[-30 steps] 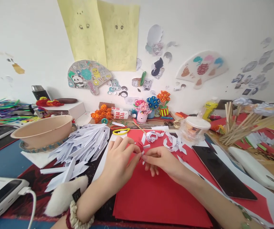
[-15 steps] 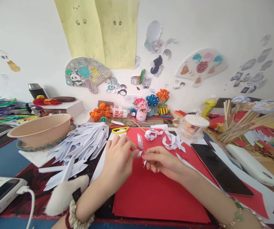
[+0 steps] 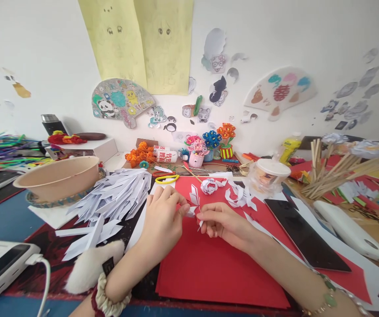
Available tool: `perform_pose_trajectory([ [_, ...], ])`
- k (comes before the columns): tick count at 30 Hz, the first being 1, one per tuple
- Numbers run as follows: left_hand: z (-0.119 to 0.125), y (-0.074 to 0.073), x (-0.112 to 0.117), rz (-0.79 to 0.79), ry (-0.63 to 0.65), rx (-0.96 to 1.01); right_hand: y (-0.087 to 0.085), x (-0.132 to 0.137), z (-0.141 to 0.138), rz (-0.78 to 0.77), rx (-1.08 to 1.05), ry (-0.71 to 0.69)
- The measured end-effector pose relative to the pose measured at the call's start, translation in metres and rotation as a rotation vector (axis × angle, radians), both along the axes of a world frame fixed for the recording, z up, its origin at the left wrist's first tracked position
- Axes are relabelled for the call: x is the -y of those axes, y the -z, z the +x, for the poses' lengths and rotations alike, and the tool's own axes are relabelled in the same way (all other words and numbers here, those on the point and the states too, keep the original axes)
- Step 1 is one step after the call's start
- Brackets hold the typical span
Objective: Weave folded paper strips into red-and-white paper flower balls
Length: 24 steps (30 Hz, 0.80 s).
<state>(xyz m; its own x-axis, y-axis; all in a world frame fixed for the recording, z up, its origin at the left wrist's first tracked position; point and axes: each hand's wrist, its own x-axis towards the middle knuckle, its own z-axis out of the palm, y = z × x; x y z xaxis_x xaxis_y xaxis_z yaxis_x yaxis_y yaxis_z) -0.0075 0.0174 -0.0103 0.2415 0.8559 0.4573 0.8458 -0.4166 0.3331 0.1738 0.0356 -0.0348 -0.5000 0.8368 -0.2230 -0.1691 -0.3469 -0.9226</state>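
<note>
Between my fingertips, above a stack of red paper [image 3: 222,273], is a small folded white paper piece [image 3: 195,197] with several pointed flaps standing up. My left hand [image 3: 166,215] pinches its left side between thumb and forefinger. On the other side my right hand [image 3: 227,222] pinches it too, with a short white end sticking out below the fingers. Just beyond lies a white paper flower [image 3: 209,186] on a thin stick. Beside that are curled white paper strips [image 3: 240,197]. A large heap of folded white paper strips [image 3: 117,193] lies left of my left hand.
Yellow-handled scissors [image 3: 167,178] lie behind my left hand. A beige basin [image 3: 57,176] stands at the left, a white device with a cable [image 3: 4,268] in front of it. To the right are a black tablet [image 3: 305,233], a white lidded tub [image 3: 272,169] and wooden sticks [image 3: 321,176].
The flaps of the white paper piece have spread and now stand more upright between my fingers. Both hands stay in nearly the same place; the view has shifted slightly.
</note>
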Motion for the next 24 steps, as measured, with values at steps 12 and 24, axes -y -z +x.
perform_pose_trajectory([
  [12,-0.002,0.002,0.003,0.101,0.101,0.048,-0.001,0.004,-0.001,0.195,0.083,0.048],
  [24,0.006,0.006,0.004,0.412,0.115,0.078,0.001,0.011,-0.008,0.427,0.140,0.109],
])
